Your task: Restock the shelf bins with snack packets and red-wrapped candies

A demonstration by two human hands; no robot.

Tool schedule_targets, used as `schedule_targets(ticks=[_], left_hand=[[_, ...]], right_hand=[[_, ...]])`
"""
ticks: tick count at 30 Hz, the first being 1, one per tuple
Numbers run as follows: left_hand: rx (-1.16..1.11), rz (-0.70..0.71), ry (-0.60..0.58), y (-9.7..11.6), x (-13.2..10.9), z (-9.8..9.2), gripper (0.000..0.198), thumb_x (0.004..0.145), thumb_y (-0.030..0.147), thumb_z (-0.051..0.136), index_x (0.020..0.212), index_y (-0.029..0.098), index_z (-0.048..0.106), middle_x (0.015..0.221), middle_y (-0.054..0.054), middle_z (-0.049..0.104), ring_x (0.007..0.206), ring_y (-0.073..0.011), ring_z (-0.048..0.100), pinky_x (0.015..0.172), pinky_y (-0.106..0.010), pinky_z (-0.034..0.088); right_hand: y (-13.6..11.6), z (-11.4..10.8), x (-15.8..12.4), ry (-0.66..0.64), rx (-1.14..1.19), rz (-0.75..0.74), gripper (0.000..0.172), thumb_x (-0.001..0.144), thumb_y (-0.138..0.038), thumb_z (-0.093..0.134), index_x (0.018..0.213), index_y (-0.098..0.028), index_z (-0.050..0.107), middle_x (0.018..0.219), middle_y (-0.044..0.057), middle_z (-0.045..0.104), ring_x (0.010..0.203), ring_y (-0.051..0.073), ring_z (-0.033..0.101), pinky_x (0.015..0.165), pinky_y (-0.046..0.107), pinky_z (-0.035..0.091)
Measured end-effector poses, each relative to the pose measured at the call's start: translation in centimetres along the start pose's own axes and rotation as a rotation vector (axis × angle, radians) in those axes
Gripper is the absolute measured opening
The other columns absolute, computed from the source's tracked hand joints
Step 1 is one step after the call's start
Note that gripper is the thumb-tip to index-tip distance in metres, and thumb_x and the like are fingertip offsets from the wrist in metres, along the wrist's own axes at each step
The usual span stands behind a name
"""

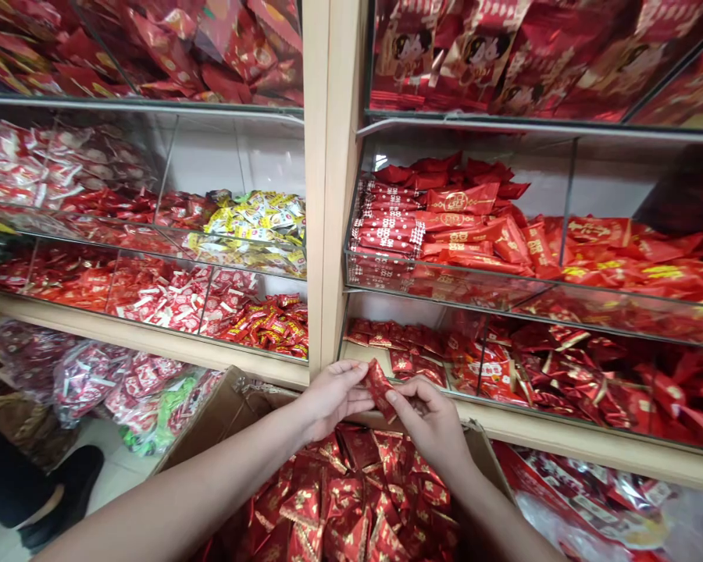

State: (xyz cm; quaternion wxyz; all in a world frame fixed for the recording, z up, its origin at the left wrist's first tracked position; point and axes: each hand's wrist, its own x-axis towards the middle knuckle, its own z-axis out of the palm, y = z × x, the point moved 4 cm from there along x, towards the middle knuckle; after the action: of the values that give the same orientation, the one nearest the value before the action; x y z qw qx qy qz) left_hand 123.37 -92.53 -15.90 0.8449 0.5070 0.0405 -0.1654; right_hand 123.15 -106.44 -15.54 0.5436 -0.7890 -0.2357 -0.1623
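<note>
A small red wrapped packet (380,390) is held between both hands, above an open cardboard box (208,417). The fingers of my left hand (337,398) pinch its upper left edge. On its right side, the thumb and fingers of my right hand (430,425) grip it. Below the hands, the box is filled with red packets with gold print (345,499). Just behind the hands, a low shelf compartment holds rows of similar red packets (415,365) on its pale wooden base.
Shelves with clear dividers hold red sweets (474,226) and yellow-white ones (258,218). A wooden post (328,195) stands between the units. Bagged goods (134,390) lie at the lower left, near a person's shoe (64,499). More bags (609,499) sit lower right.
</note>
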Motion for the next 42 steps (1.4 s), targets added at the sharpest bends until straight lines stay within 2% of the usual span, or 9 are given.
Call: schedule_targets(ticks=[6,13,16,20,23,26,36,39,42], left_hand=[[0.009,0.108,-0.009,1.3,-0.9,1.3,0.025,0.070,0.018,0.060,0.091,0.019,0.046,0.084,0.001,0.058,0.069,-0.0069,0.055,0.068,-0.024,0.043],[-0.032,0.170,-0.084,1.6,-0.6,0.7,0.028,0.070,0.010,0.055,0.094,0.019,0.044,0.092,-0.003,0.057,0.076,-0.0102,0.056,0.068,-0.025,0.043],[-0.021,0.127,-0.077,1.5,-0.6,0.9,0.029,0.071,0.005,0.051,0.096,0.019,0.042,0.093,-0.003,0.058,0.077,-0.0097,0.057,0.069,-0.025,0.044],[0.381,0.080,-0.019,3.3,-1.1,0.9,0.025,0.079,0.019,0.045,0.104,0.020,0.040,0.081,-0.001,0.059,0.064,-0.0099,0.058,0.063,-0.025,0.045],[1.029,0.435,0.161,7.0,-1.8,0.7,0.023,0.080,0.040,0.041,0.084,0.019,0.052,0.065,0.001,0.056,0.057,-0.0121,0.055,0.055,-0.024,0.040],[1.479,0.798,0.434,9.5,-2.7,0.6,0.035,0.079,0.046,0.038,0.061,0.018,0.050,0.048,0.002,0.047,0.050,-0.0117,0.049,0.050,-0.022,0.031],[1.659,0.875,0.405,9.3,-2.0,-0.2,0.031,0.078,0.040,0.040,0.059,0.019,0.051,0.046,0.003,0.049,0.043,-0.0085,0.044,0.046,-0.019,0.027],[1.652,0.880,0.385,9.3,-1.9,-0.4,0.031,0.078,0.040,0.040,0.059,0.019,0.050,0.046,0.003,0.049,0.043,-0.0081,0.043,0.045,-0.019,0.027],[1.648,0.895,0.373,9.2,-1.8,-0.5,0.031,0.079,0.039,0.039,0.058,0.018,0.049,0.045,0.004,0.048,0.042,-0.0077,0.043,0.045,-0.019,0.026]], right_hand=[[-2.9,1.0,-1.5,-0.121,-0.391,-0.550,0.016,0.078,-0.010,0.046,0.086,-0.020,0.056,0.081,0.006,0.056,0.075,0.016,0.047,0.066,0.031,0.042],[-2.6,0.8,-1.0,-0.073,-0.312,-0.421,0.034,0.075,-0.021,0.055,0.107,-0.021,0.045,0.113,0.011,0.046,0.107,0.021,0.043,0.086,0.040,0.040],[-2.5,1.0,-0.9,-0.141,-0.349,-0.519,0.031,0.076,-0.016,0.051,0.107,-0.021,0.047,0.113,0.011,0.048,0.106,0.020,0.044,0.085,0.037,0.041],[-2.2,0.2,0.0,-0.139,-0.382,-0.626,0.028,0.078,-0.011,0.046,0.104,-0.021,0.048,0.105,0.009,0.054,0.099,0.017,0.049,0.082,0.034,0.043],[-1.4,-0.5,2.7,-0.078,-0.429,-0.513,0.016,0.078,-0.015,0.047,0.092,-0.019,0.051,0.094,0.008,0.058,0.090,0.017,0.053,0.076,0.032,0.044],[0.2,0.5,6.1,-0.212,-0.573,-0.330,0.003,0.075,-0.018,0.050,0.077,-0.017,0.052,0.075,0.005,0.057,0.070,0.015,0.053,0.063,0.027,0.042],[4.5,6.3,10.8,-0.660,-0.631,-0.019,0.015,0.060,-0.028,0.065,0.067,-0.015,0.060,0.067,0.002,0.061,0.061,0.013,0.053,0.055,0.021,0.037],[4.6,6.2,10.7,-0.745,-0.482,-0.004,0.013,0.065,-0.025,0.061,0.074,-0.015,0.064,0.075,0.002,0.064,0.067,0.012,0.056,0.060,0.020,0.039],[4.7,4.2,11.5,-0.665,-0.510,0.033,0.017,0.069,-0.021,0.054,0.081,-0.014,0.065,0.081,0.003,0.066,0.070,0.012,0.057,0.062,0.019,0.039]])
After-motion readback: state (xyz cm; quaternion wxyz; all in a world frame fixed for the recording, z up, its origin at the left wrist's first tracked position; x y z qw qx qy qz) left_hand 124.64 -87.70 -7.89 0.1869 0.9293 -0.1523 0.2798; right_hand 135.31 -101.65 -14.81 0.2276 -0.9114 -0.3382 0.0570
